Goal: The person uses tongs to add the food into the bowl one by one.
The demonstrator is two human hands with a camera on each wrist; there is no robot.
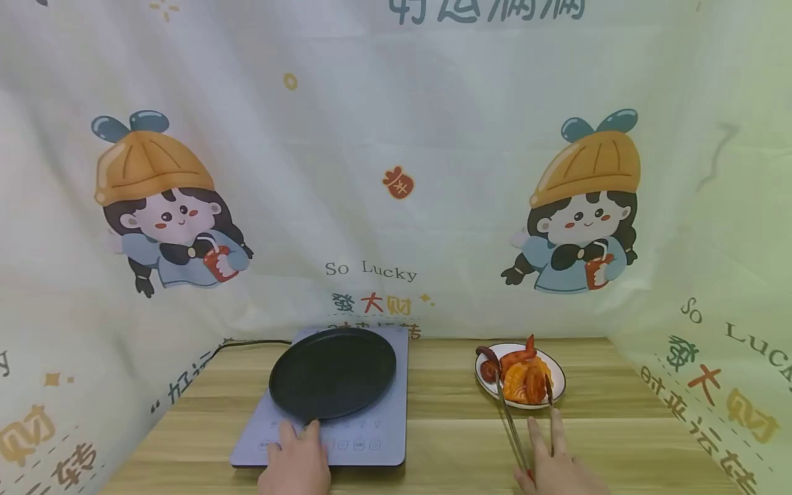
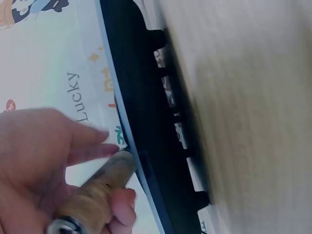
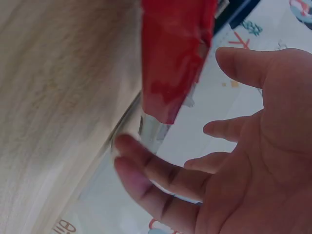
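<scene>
A black flat pan [image 1: 333,371] sits on a grey-blue induction cooker [image 1: 386,430]. My left hand [image 1: 299,440] is at the pan's near edge; in the left wrist view its fingers [image 2: 73,151] curl round the pan's wooden handle [image 2: 97,192]. Right of the cooker, a white plate [image 1: 559,385] carries orange pieces [image 1: 526,381], a red shrimp [image 1: 520,356] and a dark sausage [image 1: 487,354]. Metal tongs [image 1: 510,419] with a red end [image 3: 175,53] reach into the plate. My right hand [image 1: 544,440] lies at the tongs with fingers [image 3: 161,170] extended against the metal, thumb apart.
The wooden table [image 1: 445,426] is enclosed at the back and both sides by a printed cartoon cloth [image 1: 396,172]. The cooker's black cable [image 1: 247,342] runs off to the back left. Touch buttons [image 1: 353,445] line the cooker's front strip.
</scene>
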